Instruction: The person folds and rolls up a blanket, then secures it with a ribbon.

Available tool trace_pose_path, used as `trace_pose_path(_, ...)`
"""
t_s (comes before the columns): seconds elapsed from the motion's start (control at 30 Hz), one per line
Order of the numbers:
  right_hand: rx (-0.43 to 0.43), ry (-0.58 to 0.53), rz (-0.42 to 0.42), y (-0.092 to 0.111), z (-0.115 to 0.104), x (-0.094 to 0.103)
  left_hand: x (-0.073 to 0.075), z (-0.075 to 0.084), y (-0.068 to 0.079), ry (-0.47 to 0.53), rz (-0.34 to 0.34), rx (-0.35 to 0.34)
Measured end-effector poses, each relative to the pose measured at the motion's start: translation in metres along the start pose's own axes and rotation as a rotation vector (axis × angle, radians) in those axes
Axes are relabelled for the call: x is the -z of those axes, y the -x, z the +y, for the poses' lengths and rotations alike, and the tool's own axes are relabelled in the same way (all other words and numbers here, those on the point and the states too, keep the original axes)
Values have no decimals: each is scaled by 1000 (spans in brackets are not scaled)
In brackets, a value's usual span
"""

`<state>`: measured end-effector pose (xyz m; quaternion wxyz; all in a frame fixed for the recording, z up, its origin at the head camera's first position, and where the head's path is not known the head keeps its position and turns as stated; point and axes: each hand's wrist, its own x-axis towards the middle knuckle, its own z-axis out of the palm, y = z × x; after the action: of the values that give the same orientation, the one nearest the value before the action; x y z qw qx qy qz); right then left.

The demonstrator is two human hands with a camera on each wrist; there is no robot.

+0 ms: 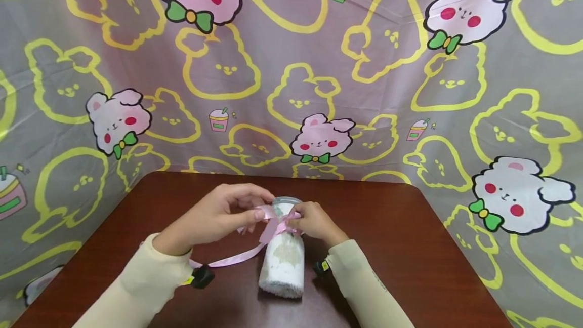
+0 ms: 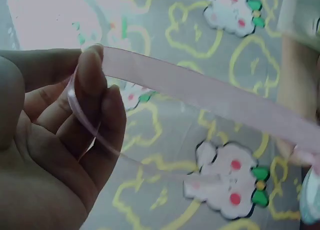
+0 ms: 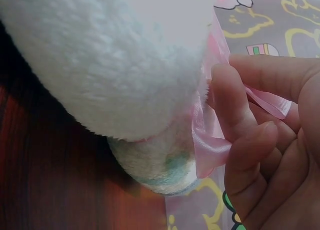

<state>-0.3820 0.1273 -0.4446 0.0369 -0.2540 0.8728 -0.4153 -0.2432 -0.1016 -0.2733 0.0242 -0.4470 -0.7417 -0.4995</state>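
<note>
On the table lies a fluffy white roll (image 1: 283,262) with greyish-green patches, like a rolled plush towel or blanket; one end faces me. Pink satin ribbon (image 1: 237,258) circles it near the far end, with loops gathered on top. My left hand (image 1: 217,219) is left of the roll and pinches a ribbon length between thumb and fingers; in the left wrist view this strip (image 2: 190,89) runs taut toward the roll. At the gathered ribbon, my right hand (image 1: 319,222) pinches a loop; the right wrist view shows the ribbon (image 3: 210,145) at its fingertips. The knot is partly hidden by the fingers.
The dark reddish-brown table (image 1: 382,267) extends around the roll. A patterned curtain (image 1: 273,90) with rabbit faces hangs behind and along both sides of it. A loose ribbon tail curves over the tabletop to the left, under my left wrist. Black wrist devices (image 1: 202,277) sit below both wrists.
</note>
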Motion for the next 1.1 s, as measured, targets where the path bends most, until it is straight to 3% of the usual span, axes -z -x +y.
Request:
trace_pose_path(0.17, 56, 75, 38, -2, 2, 0, -24, -13, -14, 8, -65, -26)
trace_pose_path(0.33, 132, 176, 89, -1, 2, 3, -48, -49, -19, -72, -107, -39)
trace_pose_path(0.47, 117, 137, 58, 1, 1, 4, -73, -73, -19, -181, -164, -68)
trace_pose_path(0.67, 82, 30, -5, 4, 0, 3, -102, -91, -17, -305, -275, -63)
trace_pose_path(0.83, 34, -77, -41, 3, 1, 2, -112, -98, -14, -370, -390, -44)
trace_pose_path(0.93, 18, -133, -48, 3, 1, 2, -114, -100, -13, -381, -463, -69)
trace_pose_path(1.0, 21, -151, -52, 3, 1, 2, -115, -100, -13, -383, -478, -86)
trace_pose_path(1.1, 35, -133, -49, 4, -1, 3, -114, -103, -12, -399, -438, -87)
